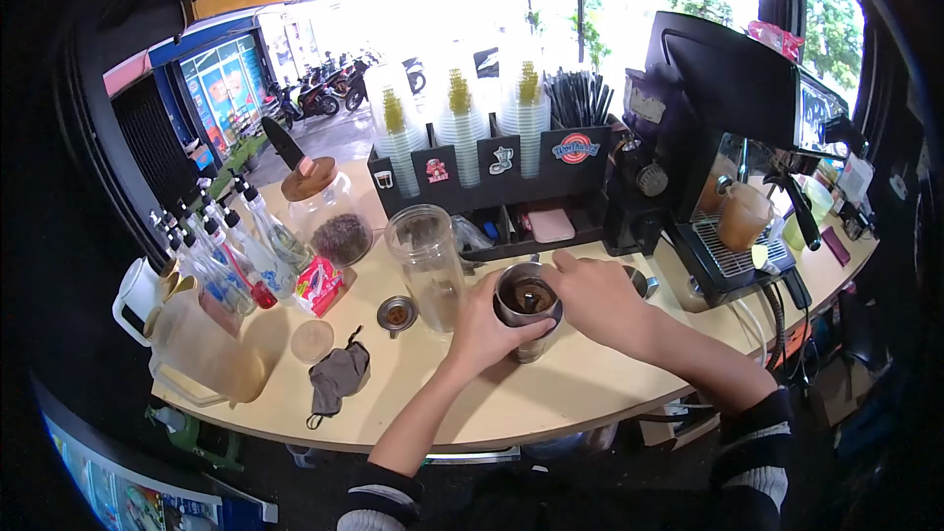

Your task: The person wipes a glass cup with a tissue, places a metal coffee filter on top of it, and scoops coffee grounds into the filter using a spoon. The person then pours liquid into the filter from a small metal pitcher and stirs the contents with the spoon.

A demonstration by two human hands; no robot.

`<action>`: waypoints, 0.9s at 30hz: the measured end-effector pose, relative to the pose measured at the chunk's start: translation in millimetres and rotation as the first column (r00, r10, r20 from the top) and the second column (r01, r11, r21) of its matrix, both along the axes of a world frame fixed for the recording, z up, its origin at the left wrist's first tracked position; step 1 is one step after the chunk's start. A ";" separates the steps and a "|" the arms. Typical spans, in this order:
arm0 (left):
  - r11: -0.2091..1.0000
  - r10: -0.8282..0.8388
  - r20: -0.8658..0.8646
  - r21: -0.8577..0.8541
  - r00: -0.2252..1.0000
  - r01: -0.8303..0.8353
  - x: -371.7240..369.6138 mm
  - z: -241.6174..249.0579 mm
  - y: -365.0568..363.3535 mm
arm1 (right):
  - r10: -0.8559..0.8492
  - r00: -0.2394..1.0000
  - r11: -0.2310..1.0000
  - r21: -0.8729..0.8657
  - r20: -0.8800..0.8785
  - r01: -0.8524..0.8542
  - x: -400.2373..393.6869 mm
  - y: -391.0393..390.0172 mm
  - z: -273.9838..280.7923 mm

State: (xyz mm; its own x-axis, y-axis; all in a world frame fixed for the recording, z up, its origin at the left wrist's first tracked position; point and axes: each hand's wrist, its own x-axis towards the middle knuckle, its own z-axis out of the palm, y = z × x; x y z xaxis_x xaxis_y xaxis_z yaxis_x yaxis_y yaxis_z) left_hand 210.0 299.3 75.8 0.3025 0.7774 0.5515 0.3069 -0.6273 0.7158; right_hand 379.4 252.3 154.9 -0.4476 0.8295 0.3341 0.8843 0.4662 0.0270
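My left hand [484, 326] wraps round a steel cup [532, 348], thumb across its front. Brown coffee-like contents and a small dark post show inside the cup, which stands at the table's front part. Against the right side of its rim, my right hand [602, 303] is closed with curled fingers; whatever lies in them is hidden. Just left of the cup rises a tall clear plastic container [425, 261]. A small metal dish [397, 316] with brown powder sits further left. Partly behind my right hand is another metal vessel [644, 282].
A black organizer [423, 177] with stacked cups and straws stands at the back. On the right is an espresso machine [733, 236] holding a brown drink. Pump bottles [261, 226], a bean jar [339, 221], a pitcher [211, 349] and a grey pouch [339, 376] occupy the left.
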 end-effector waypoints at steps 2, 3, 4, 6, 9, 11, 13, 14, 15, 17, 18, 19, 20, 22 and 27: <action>1.000 -0.006 -0.017 0.019 1.000 0.006 -0.7 1.8 0.0 | 0.055 0.997 0.998 -0.031 0.060 -0.053 -3.8 4.7 10.3; 1.000 -0.005 -0.016 0.015 1.000 0.005 -1.4 1.3 0.6 | 0.062 0.994 0.994 -0.097 0.093 -0.053 -4.6 2.5 21.2; 1.000 -0.005 -0.013 0.029 1.000 0.005 -1.5 0.4 1.1 | 0.072 0.989 0.985 -0.164 0.128 -0.051 -5.4 1.5 26.8; 0.998 0.014 -0.008 0.064 1.000 -0.013 -0.7 -3.7 3.0 | 0.023 0.992 0.993 -0.119 0.125 -0.008 -6.8 9.9 15.8; 0.996 0.025 -0.007 0.085 1.000 -0.024 -0.4 -5.9 3.9 | -0.003 0.994 0.995 -0.101 0.113 0.015 -5.4 11.9 13.1; 0.995 0.058 -0.036 0.090 0.998 -0.054 -1.3 -6.8 2.4 | 0.032 0.993 0.990 -0.143 0.115 -0.015 -5.9 9.1 17.6; 0.997 0.045 -0.039 0.061 0.998 -0.042 -1.1 0.2 -2.0 | -0.035 0.989 0.994 -0.100 0.142 0.049 -7.5 5.6 24.7; 0.997 0.045 -0.039 0.058 0.998 -0.043 -1.2 2.8 -4.2 | -0.034 0.989 0.993 -0.103 0.143 0.049 -8.0 5.6 22.2; 0.998 0.046 -0.056 0.037 0.997 -0.044 -1.5 5.8 -5.7 | 0.007 0.995 0.997 -0.076 0.100 0.000 -8.5 6.3 18.5; 0.999 0.048 -0.070 0.023 0.996 -0.047 -2.9 9.4 -4.2 | 0.050 0.997 0.998 -0.041 0.061 -0.047 -9.1 4.1 18.5; 0.998 0.030 -0.052 0.054 0.998 -0.027 -4.3 9.7 -3.0 | 0.071 0.997 0.996 -0.054 0.040 -0.069 -9.1 0.2 20.9; 0.996 0.010 -0.036 0.083 0.999 -0.007 -5.9 9.8 -2.4 | 0.092 0.996 0.994 -0.068 0.017 -0.091 -9.5 -1.9 22.1; 0.997 0.010 -0.036 0.082 0.999 -0.007 -7.0 11.7 -1.1 | 0.091 0.996 0.993 -0.070 0.017 -0.090 -9.4 0.2 22.0; 0.981 -0.007 -0.032 0.192 0.999 0.013 -8.4 18.6 3.1 | 0.035 0.999 0.986 0.163 0.005 -0.035 -8.0 4.1 20.6; 0.982 -0.143 -0.049 0.115 0.989 0.148 -19.0 30.0 16.8 | 0.167 0.985 0.983 0.088 -0.048 -0.162 -6.2 1.0 17.4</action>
State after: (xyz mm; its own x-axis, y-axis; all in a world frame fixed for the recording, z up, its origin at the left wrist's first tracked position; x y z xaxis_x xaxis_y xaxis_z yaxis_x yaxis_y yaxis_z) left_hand 191.0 316.1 105.9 0.4312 0.6540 0.6216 0.2331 -0.7463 0.6234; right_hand 373.2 253.3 172.3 -0.5546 0.7143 0.4269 0.7969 0.6035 0.0255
